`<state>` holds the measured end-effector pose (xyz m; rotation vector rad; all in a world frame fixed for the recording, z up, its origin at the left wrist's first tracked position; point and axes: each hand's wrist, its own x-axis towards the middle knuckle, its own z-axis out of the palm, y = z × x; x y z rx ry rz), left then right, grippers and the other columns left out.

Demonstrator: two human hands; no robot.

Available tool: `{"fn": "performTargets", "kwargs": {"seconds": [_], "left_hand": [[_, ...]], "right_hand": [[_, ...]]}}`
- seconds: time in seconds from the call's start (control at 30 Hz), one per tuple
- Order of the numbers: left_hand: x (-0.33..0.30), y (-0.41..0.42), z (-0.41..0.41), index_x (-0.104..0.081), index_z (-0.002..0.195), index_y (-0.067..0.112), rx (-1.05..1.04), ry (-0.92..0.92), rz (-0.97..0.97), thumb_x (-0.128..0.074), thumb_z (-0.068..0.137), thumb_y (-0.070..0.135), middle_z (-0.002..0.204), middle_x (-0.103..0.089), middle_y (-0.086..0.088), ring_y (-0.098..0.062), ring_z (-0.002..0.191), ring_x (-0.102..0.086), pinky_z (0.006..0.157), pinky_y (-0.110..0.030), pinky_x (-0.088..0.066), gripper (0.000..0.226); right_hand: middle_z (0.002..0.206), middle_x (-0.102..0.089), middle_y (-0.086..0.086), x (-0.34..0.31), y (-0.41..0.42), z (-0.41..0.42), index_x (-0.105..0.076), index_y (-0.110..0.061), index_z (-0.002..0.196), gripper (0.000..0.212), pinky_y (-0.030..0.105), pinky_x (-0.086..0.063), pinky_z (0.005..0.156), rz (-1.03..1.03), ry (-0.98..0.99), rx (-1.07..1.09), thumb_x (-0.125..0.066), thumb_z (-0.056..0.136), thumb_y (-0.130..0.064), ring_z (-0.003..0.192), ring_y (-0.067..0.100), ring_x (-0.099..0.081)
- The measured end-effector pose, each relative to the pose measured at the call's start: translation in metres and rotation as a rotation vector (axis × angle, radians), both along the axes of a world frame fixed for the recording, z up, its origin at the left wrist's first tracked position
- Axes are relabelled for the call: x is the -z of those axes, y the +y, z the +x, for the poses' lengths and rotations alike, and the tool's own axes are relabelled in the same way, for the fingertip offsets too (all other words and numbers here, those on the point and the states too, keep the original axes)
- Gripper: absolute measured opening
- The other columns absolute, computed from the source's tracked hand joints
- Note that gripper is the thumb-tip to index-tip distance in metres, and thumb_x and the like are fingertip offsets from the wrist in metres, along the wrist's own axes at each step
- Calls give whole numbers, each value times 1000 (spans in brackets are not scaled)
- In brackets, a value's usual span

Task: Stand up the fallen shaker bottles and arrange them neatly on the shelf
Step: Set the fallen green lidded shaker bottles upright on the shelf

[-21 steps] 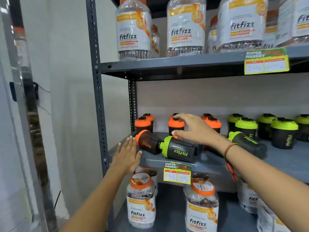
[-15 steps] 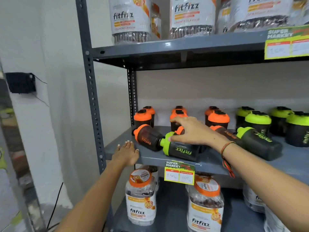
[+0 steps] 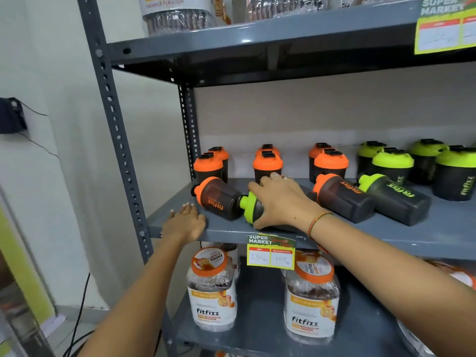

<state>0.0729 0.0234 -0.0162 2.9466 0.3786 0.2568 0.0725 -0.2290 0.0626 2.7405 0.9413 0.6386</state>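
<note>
Several dark shaker bottles lie on their sides on the grey middle shelf [image 3: 438,235]. An orange-lidded one [image 3: 219,199] lies at the left. A green-lidded one [image 3: 251,207] lies beside it, and my right hand [image 3: 280,202] wraps over its body. To the right lie another orange-lidded bottle [image 3: 342,197] and another green-lidded bottle [image 3: 394,198]. Upright orange-lidded shakers [image 3: 268,163] and green-lidded shakers [image 3: 392,162] stand in rows behind. My left hand [image 3: 184,222] rests flat on the shelf's front left corner, holding nothing.
A slotted grey upright [image 3: 116,135] frames the shelf's left side. A yellow price tag [image 3: 270,253] hangs from the shelf edge. Fitfizz jars [image 3: 212,289] stand on the shelf below, more jars on the shelf above [image 3: 257,39]. A wall is at the left.
My right hand has dropped from hovering over the green-lidded fallen bottle to closing around it. The view has tilted downward and moved closer. My left hand stays on the shelf corner.
</note>
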Motion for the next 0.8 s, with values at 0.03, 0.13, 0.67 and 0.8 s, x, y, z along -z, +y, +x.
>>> {"fn": "performTargets", "kwargs": {"seconds": [0.03, 0.13, 0.67, 0.8], "left_hand": [[-1, -2, -2, -16, 153, 9, -4, -5, 0, -16, 97, 38, 163, -12, -11, -23, 151, -12, 123, -44, -5, 63], [-2, -5, -7, -17, 153, 9, -12, -14, -1, -17, 96, 37, 163, -13, -11, -24, 150, -14, 123, -44, -7, 63], [-5, -12, -13, -47, 124, 4, 15, -74, 60, -25, 97, 31, 138, -47, -20, -32, 126, -47, 110, -47, -33, 44], [-4, -9, -7, -47, 120, 4, 44, -71, 104, -25, 98, 28, 136, -47, -19, -30, 127, -45, 109, -47, -34, 39]], "right_hand": [[115, -57, 5, 0, -2, -2, -45, -23, 131, 81, 37, -33, 74, 21, 1, 2, -72, 66, -62, 110, 28, -49], [110, -57, 5, -3, -10, -12, -47, -22, 127, 77, 36, -35, 71, 95, -4, 5, -73, 65, -61, 109, 29, -51], [123, -66, 0, -51, -194, -45, -51, -33, 130, 81, 30, -40, 82, 1240, -166, 135, -83, 61, -59, 115, 24, -59], [126, -62, -2, -38, -275, -30, -49, -34, 134, 83, 28, -36, 85, 1337, -146, 297, -86, 62, -55, 122, 24, -55]]}}
